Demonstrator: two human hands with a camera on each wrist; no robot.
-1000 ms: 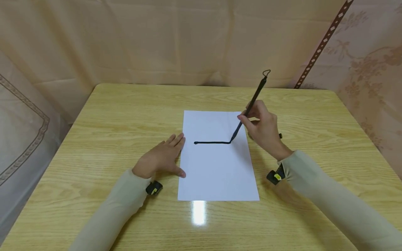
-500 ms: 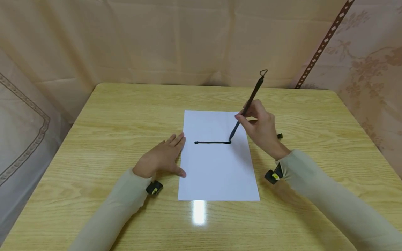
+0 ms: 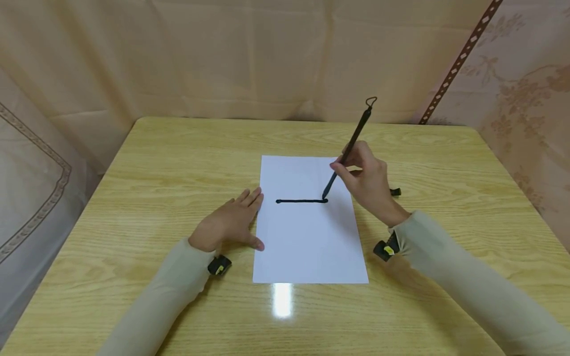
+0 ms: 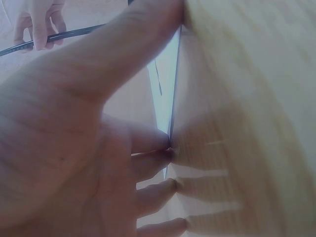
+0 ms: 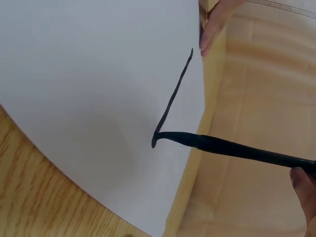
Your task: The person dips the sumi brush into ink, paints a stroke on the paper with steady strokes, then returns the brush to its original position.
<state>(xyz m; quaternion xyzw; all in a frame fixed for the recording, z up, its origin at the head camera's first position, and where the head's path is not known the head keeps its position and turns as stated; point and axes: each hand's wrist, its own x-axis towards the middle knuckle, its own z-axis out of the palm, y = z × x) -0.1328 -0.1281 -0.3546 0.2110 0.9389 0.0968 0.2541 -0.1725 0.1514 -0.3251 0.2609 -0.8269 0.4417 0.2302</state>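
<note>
A white sheet of paper point(image 3: 307, 247) lies on the wooden table, bearing one black horizontal stroke point(image 3: 300, 201). My right hand point(image 3: 367, 178) pinches a dark calligraphy brush point(image 3: 356, 132) by its shaft, thumb against fingers, with the loop end tilted up and to the right. In the right wrist view the brush point(image 5: 232, 147) has its bent tip touching the right end of the stroke. My left hand point(image 3: 231, 222) rests with straight, spread fingers at the paper's left edge. Its thumb and fingertips touch that edge, and it holds nothing.
The wooden table point(image 3: 133, 247) extends on all sides of the paper. A small dark object point(image 3: 395, 192) shows just behind the right hand, mostly hidden by it. Beige curtains point(image 3: 200, 59) hang behind the table.
The right hand and brush have shifted slightly left, the tip moving back a little from the stroke's right end. That end now looks thicker and rounder. The left hand has stayed put.
</note>
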